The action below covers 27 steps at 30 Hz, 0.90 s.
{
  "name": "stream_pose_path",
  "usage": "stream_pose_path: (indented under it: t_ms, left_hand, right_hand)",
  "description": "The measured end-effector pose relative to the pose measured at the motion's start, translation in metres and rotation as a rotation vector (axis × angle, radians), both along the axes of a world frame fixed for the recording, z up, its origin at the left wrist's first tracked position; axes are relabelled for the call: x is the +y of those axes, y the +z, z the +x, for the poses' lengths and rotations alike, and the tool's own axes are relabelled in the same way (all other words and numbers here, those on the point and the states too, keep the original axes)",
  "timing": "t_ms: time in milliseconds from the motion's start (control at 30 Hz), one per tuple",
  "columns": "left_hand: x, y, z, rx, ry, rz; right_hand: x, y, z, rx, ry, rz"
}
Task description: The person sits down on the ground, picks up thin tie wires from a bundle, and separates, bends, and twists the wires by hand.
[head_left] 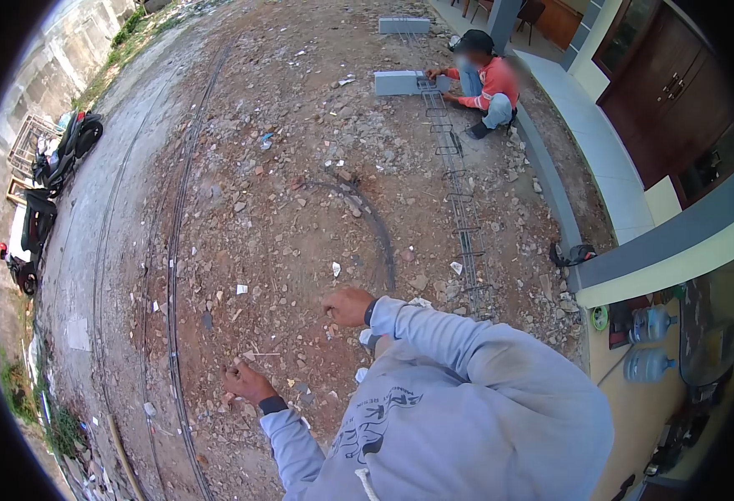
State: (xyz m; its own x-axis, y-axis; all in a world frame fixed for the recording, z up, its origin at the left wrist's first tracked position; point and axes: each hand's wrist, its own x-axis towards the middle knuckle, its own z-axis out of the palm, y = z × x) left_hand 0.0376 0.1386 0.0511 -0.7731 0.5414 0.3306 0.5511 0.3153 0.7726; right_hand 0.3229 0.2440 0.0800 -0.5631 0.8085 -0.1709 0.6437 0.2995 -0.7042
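My left hand (248, 384) hangs over the rubble ground, its fingers bent and a little apart, with nothing visible in it. Farther right and higher in the view, my right hand (348, 307) has its fingers curled in; what they hold, if anything, is hidden. A thin pale stick (262, 354) lies on the ground between the two hands. Past my right hand, a dark curved strip (379, 230) runs over the dirt. Long thin bars (173, 275) lie on the ground to the left of my hands.
A person in a red top (494, 82) squats at a long rebar cage (454, 175), hands by a grey block (396, 83). Another block (403, 26) lies beyond. Motorbikes (70, 150) stand at the left. A porch edge (550, 179) and water bottles (649, 365) are at the right.
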Motion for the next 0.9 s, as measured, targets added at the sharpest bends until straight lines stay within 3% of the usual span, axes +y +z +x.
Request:
stream_pose_path:
  t_ms: [67,133,233,333,433,533,633,733,833,900]
  left_hand:
    - [0.007,0.014,0.011,0.071,-0.024,-0.016]
    - [0.017,0.024,0.014,0.165,-0.041,-0.035]
    - [0.032,-0.006,0.001,0.235,0.023,0.025]
    - [0.045,-0.005,-0.006,-0.503,-0.176,0.103]
    - [0.073,0.018,0.014,-0.840,-0.087,0.077]
    - [0.107,0.019,0.023,-0.798,-0.042,0.086]
    - [0.134,0.030,0.040,-0.772,-0.069,0.139]
    - [0.149,0.026,0.045,-0.744,-0.164,0.152]
    - [0.159,0.018,0.039,-0.764,-0.209,0.096]
    - [0.167,0.010,0.034,-0.836,-0.252,0.083]
  right_hand:
    - [-0.012,-0.009,0.003,-0.173,0.130,-0.114]
    - [-0.018,-0.016,0.005,-0.039,0.406,-0.399]
    - [-0.014,0.021,0.010,0.111,0.496,-0.928]
    - [0.012,0.047,0.018,0.282,0.410,-0.856]
    - [0.052,0.038,0.031,0.428,0.201,-0.927]
    - [0.072,0.039,0.039,0.445,-0.013,-0.490]
    - [0.092,0.009,0.050,0.419,-0.157,-0.372]
    - [0.096,-0.009,0.057,0.200,-0.112,-0.009]
    - [0.093,-0.015,0.058,-0.040,0.012,-0.139]
    - [0.084,-0.038,0.058,-0.018,0.151,-0.226]
